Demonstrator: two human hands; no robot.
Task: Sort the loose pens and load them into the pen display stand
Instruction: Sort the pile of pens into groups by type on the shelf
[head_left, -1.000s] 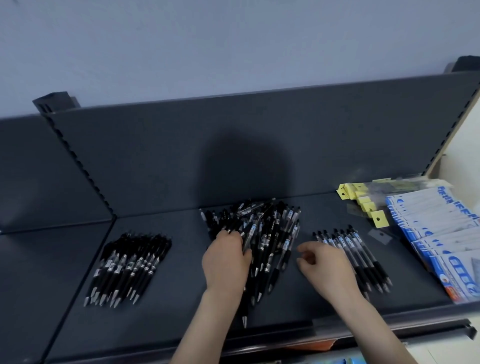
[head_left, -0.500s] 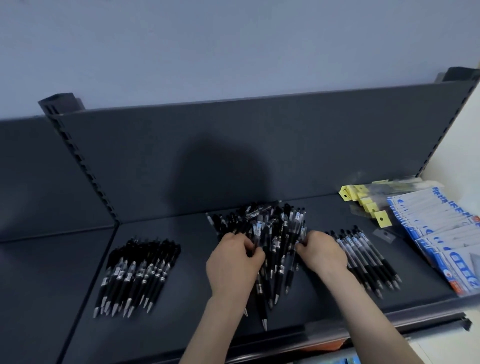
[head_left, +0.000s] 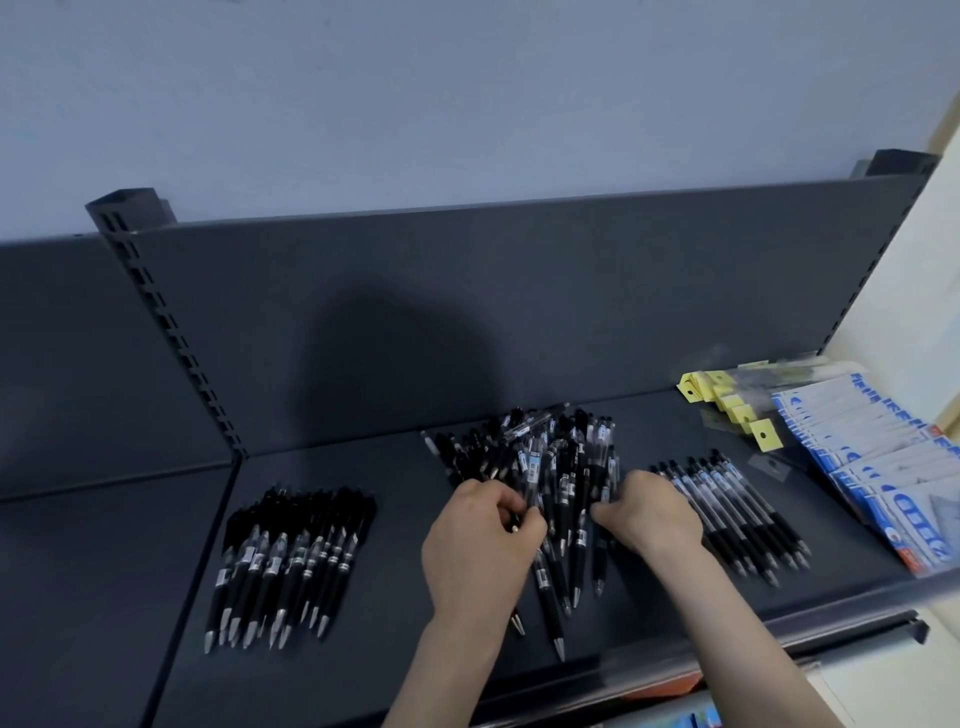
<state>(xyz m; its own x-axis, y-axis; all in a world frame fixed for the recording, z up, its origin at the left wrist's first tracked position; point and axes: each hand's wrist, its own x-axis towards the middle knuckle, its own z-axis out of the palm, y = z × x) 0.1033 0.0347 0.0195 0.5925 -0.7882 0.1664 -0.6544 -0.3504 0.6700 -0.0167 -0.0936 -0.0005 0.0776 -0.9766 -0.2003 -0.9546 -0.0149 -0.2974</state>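
A jumbled heap of black and clear pens (head_left: 550, 462) lies in the middle of the dark shelf (head_left: 395, 649). My left hand (head_left: 480, 540) sits on the heap's near left side, fingers curled and pinching a pen. My right hand (head_left: 649, 512) reaches into the heap's right side with curled fingers on pens there. A neat row of black pens (head_left: 291, 561) lies to the left. A second sorted row of clear-barrel pens (head_left: 732, 514) lies to the right, partly behind my right hand. No pen display stand is visible.
Yellow-tagged packets (head_left: 727, 405) and a fanned stack of blue-and-white packs (head_left: 893, 467) fill the shelf's right end. The shelf back panel (head_left: 467, 312) rises behind, with a slotted upright (head_left: 171, 332) at the left. A clear price rail (head_left: 779, 629) runs along the front edge.
My right hand moved left from beside the right row into the heap and now grips pens. My left hand stayed on the heap, fingers working the pens.
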